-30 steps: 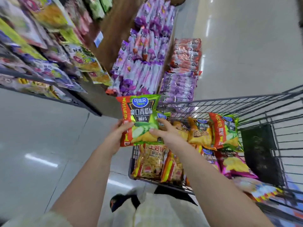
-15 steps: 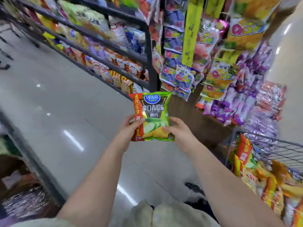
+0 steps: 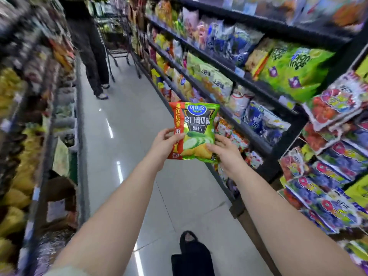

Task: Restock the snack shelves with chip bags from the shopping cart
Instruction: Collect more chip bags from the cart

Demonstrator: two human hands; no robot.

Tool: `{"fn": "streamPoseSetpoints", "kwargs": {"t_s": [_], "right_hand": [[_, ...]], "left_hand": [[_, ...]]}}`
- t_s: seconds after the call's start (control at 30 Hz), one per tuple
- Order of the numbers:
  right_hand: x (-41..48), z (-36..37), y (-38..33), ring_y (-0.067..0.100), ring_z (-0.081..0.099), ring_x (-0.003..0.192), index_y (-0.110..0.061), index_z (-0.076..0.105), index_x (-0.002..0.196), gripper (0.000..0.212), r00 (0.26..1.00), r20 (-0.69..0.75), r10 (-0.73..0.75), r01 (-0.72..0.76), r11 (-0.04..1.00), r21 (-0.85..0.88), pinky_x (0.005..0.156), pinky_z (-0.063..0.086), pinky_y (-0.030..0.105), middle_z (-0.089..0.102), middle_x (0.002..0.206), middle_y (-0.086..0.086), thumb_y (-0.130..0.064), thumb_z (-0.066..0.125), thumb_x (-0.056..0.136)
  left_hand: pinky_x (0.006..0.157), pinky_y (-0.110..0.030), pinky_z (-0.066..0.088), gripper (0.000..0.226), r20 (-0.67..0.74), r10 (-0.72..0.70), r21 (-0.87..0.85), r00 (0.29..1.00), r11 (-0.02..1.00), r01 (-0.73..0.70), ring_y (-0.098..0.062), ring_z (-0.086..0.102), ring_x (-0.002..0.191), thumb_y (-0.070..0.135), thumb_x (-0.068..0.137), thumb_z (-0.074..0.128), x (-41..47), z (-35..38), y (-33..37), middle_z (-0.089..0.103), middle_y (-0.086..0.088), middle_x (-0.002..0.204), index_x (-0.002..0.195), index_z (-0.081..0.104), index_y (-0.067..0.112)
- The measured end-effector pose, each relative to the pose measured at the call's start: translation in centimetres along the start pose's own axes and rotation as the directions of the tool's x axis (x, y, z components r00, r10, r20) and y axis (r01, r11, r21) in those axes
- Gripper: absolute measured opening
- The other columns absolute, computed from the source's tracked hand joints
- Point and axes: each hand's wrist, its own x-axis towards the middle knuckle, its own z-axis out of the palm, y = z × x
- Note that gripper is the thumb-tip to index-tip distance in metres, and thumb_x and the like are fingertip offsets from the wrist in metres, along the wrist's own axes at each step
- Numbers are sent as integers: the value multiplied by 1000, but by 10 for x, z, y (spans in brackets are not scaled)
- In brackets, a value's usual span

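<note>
Left hand (image 3: 165, 145) has the bag (image 3: 197, 128) by its lower left edge, thumb across the red strip on the front. Right hand (image 3: 225, 154) pinches the lower right corner, thumb on the front too. So both hands are wrapped on it: bag upright, face to the camera, held out in mid-air over the aisle.

What changed: a second ago the bag was right over the cart. Half a second ago the cart was only peeking in at the right, and now it's out of view altogether. The view has swung round to look down the aisle, with the shelves (image 3: 254, 136) running along the right. Grip looks the same throughout. My read is the pickup is done and this is the carry, with placing not yet begun. The bag is near the shelves but not touching them.

Material-wise, the bag is glossy film, puffed like a pillow with a flat crimped top, green with cucumber slices and a red band down the left side. It'll probably dent easily, so I'd guess a light hold is plenty. The shelves are dark rails packed with similar shiny bags. The floor (image 3: 127, 108) is smooth pale tile with light streaks. Another person (image 3: 89, 46) stands by a trolley (image 3: 117, 50) far down the aisle.
</note>
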Motion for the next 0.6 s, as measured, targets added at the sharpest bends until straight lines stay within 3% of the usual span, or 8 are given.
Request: {"fn": "streamPoseSetpoints", "kwargs": {"t_s": [0.07,0.13,0.2,0.37,0.47,0.53,0.6], "right_hand": [[52,21,-21,9,71,76,-12,57,113,36,999,27,-23,23,1000,16,71,58,27,72,91,-2,7,65,84],[104,43,-50,16,70,90,-7,54,121,45,997,48,-60,60,998,8,83,58,36,68,108,8,3,71,81],[155,63,-87,26,67,104,-7,50,131,59,993,63,-99,100,995,-4,94,53,45,64,120,15,-4,76,78],[270,112,-184,11,64,89,-14,49,127,49,964,108,-243,249,968,-42,74,55,22,63,107,5,-4,71,84],[334,141,-230,27,67,100,-16,50,126,50,944,120,-308,317,947,-56,91,55,43,64,117,15,-8,74,83],[374,161,-258,31,66,105,-14,49,132,55,931,122,-343,352,934,-61,93,53,45,64,117,15,-10,74,83],[410,180,-286,29,66,104,-18,50,132,56,915,110,-388,397,916,-67,93,53,44,64,115,12,-13,75,82]], "left_hand": [[74,-33,56,67,-50,63,18,997,998,-62,-19,70,87,33,74,82,42,-10,35,63,-5,115,130,48,21],[78,-37,57,73,-88,125,30,988,992,-123,-22,70,91,41,64,83,86,-18,76,63,-6,115,126,48,25],[80,-39,57,62,-95,186,40,978,982,-183,-24,71,93,38,68,83,132,-22,119,65,-9,116,119,50,24],[87,-42,57,46,-93,320,126,943,943,-308,-22,70,94,41,78,78,249,-33,224,69,-6,112,114,57,23],[85,-40,57,44,-103,389,150,916,916,-372,-21,70,94,40,79,76,311,-44,280,69,-4,110,115,59,22],[83,-43,59,47,-96,401,129,911,913,-388,-22,70,93,41,77,76,349,-52,314,70,-5,110,117,60,22],[69,-39,60,46,-65,403,99,913,913,-396,-23,70,86,39,78,76,387,-61,349,70,-7,109,118,60,22]]}}
